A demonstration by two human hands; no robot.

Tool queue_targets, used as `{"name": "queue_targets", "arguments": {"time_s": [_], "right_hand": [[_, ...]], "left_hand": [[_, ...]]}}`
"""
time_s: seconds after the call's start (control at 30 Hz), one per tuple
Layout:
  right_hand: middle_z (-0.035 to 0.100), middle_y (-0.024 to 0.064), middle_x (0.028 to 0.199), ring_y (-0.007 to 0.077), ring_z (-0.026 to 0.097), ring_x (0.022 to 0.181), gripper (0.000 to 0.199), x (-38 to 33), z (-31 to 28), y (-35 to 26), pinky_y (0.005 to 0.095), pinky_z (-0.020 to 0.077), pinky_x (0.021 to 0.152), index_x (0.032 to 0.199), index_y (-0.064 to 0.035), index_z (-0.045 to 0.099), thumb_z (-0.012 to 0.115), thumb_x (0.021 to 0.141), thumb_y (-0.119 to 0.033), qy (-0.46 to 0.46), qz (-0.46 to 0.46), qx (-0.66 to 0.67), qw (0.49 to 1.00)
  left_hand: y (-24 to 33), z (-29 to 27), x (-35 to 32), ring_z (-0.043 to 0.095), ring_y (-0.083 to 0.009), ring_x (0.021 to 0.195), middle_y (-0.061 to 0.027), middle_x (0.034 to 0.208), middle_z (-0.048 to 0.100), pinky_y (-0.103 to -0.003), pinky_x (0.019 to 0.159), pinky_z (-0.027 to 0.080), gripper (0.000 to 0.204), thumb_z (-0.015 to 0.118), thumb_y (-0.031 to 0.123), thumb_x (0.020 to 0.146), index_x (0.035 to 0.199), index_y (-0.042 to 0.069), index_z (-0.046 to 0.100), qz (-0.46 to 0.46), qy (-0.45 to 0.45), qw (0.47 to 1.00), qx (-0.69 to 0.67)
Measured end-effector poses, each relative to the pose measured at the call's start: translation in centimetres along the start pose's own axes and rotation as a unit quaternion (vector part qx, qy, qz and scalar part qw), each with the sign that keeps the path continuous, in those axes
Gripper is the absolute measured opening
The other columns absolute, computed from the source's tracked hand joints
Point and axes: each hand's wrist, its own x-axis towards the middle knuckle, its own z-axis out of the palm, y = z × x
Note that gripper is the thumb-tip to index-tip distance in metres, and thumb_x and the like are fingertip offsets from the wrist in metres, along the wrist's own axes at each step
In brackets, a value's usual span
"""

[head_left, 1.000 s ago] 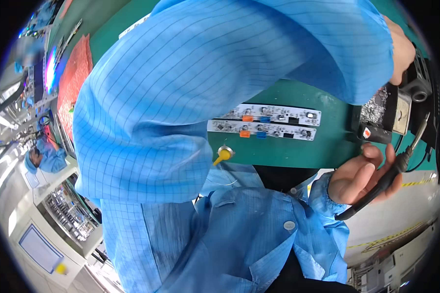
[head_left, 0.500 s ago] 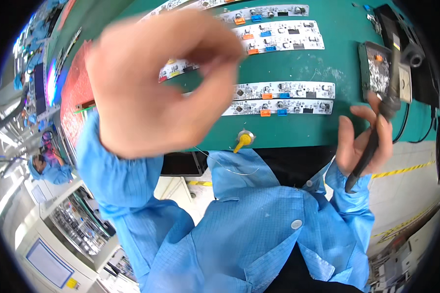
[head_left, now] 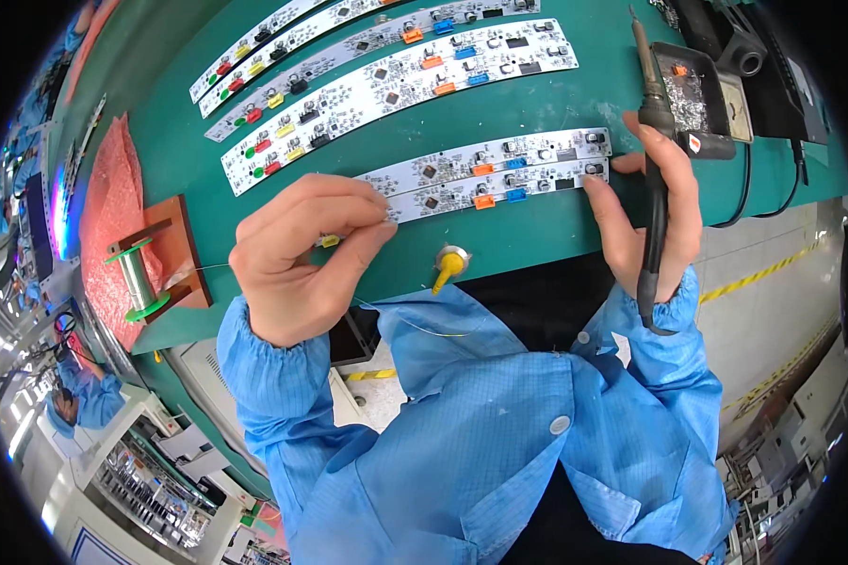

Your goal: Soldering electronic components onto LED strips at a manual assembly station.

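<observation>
While the left hand (head_left: 301,259) pinches solder wire (head_left: 415,325), right hand (head_left: 650,212) fingers (curled) clamp the soldering iron (head_left: 652,160).

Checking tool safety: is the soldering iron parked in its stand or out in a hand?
Out: the right hand grips the soldering iron, tip pointing up, beside the stand.

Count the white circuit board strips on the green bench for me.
5, maybe more past the top edge: two paired strips nearest the hands, one long strip above them, and two more at the far edge.
</observation>
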Motion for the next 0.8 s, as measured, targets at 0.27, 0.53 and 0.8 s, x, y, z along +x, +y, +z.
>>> {"name": "queue_targets", "arguments": {"time_s": [0.27,0.53,0.8], "right_hand": [[0.062,0.0223,0.127,0.0202,0.065,0.093,0.074,-0.1,-0.8,-0.2,0.0313,0.0537,0.083,0.135,-0.0044,0.049,0.078,0.069,0.015,-0.033,-0.013,0.006,0.999],[0.063,0.0272,0.119,0.0342,0.069,0.099,0.068,-0.7,-0.8,0.3,0.0395,0.0571,0.083,0.128,-0.0060,0.053,0.080,0.068,0.013,-0.034,-0.121,-0.011,0.992],[0.063,0.0291,0.118,0.0363,0.068,0.103,0.070,-0.9,-1.1,0.4,0.0416,0.0567,0.087,0.129,-0.0060,0.050,0.081,0.069,0.011,-0.040,-0.120,-0.034,0.991]], "left_hand": [[0.9,1.0,1.0,0.071,-0.0193,0.078,-0.0133,0.089,0.072,-0.027,0.069,0.055,0.017,0.066,-0.015,0.074,0.086,-0.003,0.070,0.029,0.001,0.999,-0.031],[0.8,2.5,2.2,0.071,-0.0210,0.080,-0.0098,0.096,0.070,-0.029,0.070,0.055,0.022,0.067,-0.014,0.074,0.089,0.001,0.073,0.074,-0.052,0.996,-0.016],[0.7,2.9,2.0,0.071,-0.0229,0.083,-0.0128,0.092,0.072,-0.030,0.073,0.056,0.020,0.069,-0.012,0.074,0.090,0.000,0.072,0.051,-0.083,0.993,-0.072]]}}
